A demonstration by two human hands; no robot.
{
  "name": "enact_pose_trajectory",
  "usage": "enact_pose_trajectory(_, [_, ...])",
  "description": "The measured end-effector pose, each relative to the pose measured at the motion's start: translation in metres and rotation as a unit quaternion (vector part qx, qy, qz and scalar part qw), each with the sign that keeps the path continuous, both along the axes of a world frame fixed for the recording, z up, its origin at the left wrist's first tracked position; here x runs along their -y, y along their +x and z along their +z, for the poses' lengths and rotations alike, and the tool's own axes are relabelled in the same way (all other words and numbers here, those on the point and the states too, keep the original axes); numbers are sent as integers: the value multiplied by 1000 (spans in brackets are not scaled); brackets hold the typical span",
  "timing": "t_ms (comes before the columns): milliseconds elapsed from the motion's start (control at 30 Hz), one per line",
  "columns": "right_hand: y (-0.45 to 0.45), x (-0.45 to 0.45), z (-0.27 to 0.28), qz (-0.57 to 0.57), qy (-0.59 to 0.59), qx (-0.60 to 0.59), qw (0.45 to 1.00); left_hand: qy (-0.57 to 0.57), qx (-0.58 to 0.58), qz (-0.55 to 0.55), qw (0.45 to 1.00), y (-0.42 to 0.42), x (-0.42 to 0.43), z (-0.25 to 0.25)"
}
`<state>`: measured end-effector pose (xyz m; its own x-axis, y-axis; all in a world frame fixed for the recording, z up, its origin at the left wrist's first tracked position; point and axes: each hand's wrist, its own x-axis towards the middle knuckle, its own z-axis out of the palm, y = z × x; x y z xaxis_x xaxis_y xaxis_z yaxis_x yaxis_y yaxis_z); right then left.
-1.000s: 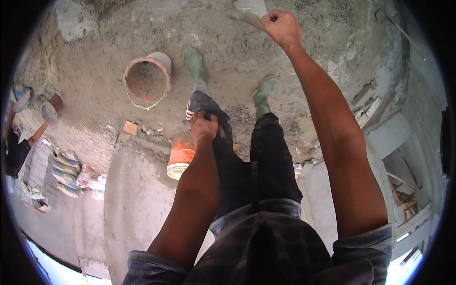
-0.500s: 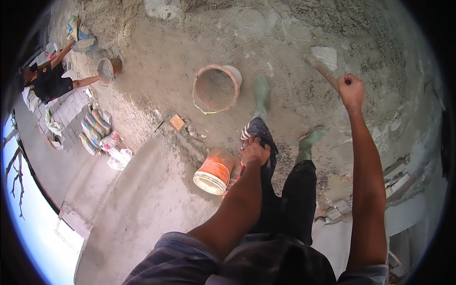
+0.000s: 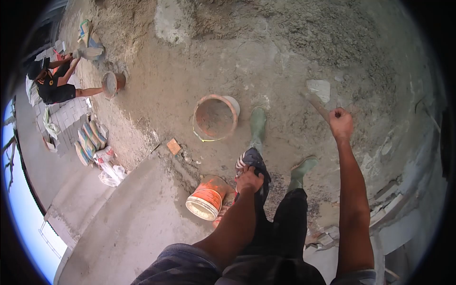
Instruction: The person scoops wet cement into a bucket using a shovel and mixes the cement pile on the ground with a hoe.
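Note:
My right hand point(image 3: 341, 124) is closed around the end of a long mud-coloured tool point(image 3: 318, 106), which looks like a wooden float or straightedge. Its far end lies near a pale patch point(image 3: 318, 89) on the wet cement ground. My left hand point(image 3: 250, 180) rests on my left knee, over the dark trouser leg with white stripes; whether it grips the cloth is unclear. Left of my green boot point(image 3: 258, 124) stands a round bucket point(image 3: 216, 117) with grey residue inside. An orange bucket point(image 3: 207, 197) lies tipped beside my left leg.
At the far left a person point(image 3: 52, 83) in dark clothes bends by another bucket point(image 3: 113, 84) and a bag point(image 3: 90, 42). Striped sacks point(image 3: 90, 142), a brick piece point(image 3: 174, 146) and a concrete ledge point(image 3: 137, 213) lie at the left. Rubble point(image 3: 387, 209) is at the right.
The view has swung left, showing more of the other person, who now has both hands near the bag. My right hand still holds the tool; my left stays on the knee.

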<state>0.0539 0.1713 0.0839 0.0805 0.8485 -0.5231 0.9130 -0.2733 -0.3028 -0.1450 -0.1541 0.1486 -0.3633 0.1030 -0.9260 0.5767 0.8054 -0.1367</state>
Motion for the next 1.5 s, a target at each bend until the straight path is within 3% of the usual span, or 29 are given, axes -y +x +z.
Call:
enact_pose_trajectory(300, [1, 3, -2, 11, 29, -35, 999, -21, 14, 43, 999, -5, -6, 17])
enact_pose_trajectory(433, [1, 3, -1, 24, 44, -47, 998, 31, -4, 52, 998, 4, 22, -7])
enact_pose_trajectory(600, [9, 5, -11, 19, 49, -68, 996, 29, -15, 42, 999, 3, 10, 10])
enact_pose_trajectory(1033, [-3, 3, 4, 7, 35, -66, 997, 22, -41, 45, 998, 4, 24, 9])
enact_pose_trajectory(1167, [-13, 1, 22, 5, 19, -7, 1000, 33, -20, 1, 999, 3, 23, -3])
enact_pose_trajectory(1500, [-5, 3, 10, 10, 42, -9, 999, 33, -14, 1, 999, 5, 19, -3])
